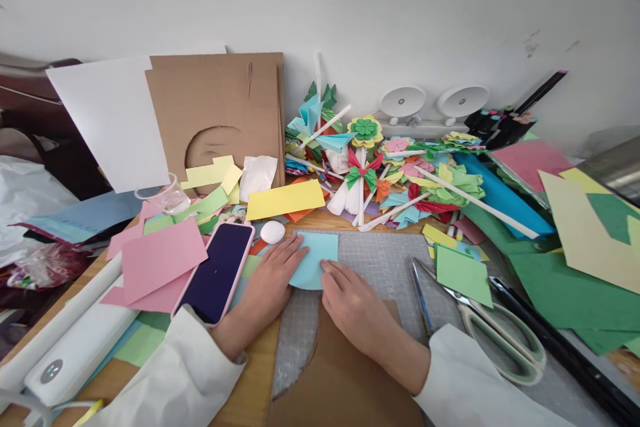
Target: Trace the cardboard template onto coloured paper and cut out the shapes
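Paper work at a table, seen from the wearer's head. The light-blue paper sheet [320,250] lies on the gridded grey cutting mat [387,260], between the two hands and just beyond a piece of brown cardboard [345,374]. Its far edge runs nearly left to right and its straight right edge points away from the wearer; the near edge bows in a shallow curve. Part of its left side is covered by fingers, so its long axis cannot be determined.

The left hand [273,280] is laid flat, fingers extended and close together, their tips on the sheet's left part. The right hand [357,304] is partly curled, narrow, with thumb and forefinger at the near right corner; whether they pinch the paper cannot be told.

Left of the left hand, a smartphone [216,274] in a pink case lies slantwise, its screen dark, beside a white egg-shaped object [273,232]. Right of the right hand lie a slim pen-like tool [421,297], scissors [500,340] with pale green handles, and a light-green paper square [464,275] across their blades.

Markings: a dark round emblem with pale dots on the long white device [83,340]; a purple scribble on the upright cardboard [215,97]; and small marks, too fine to read, along the white unit [435,130] behind the paper flowers [365,128].
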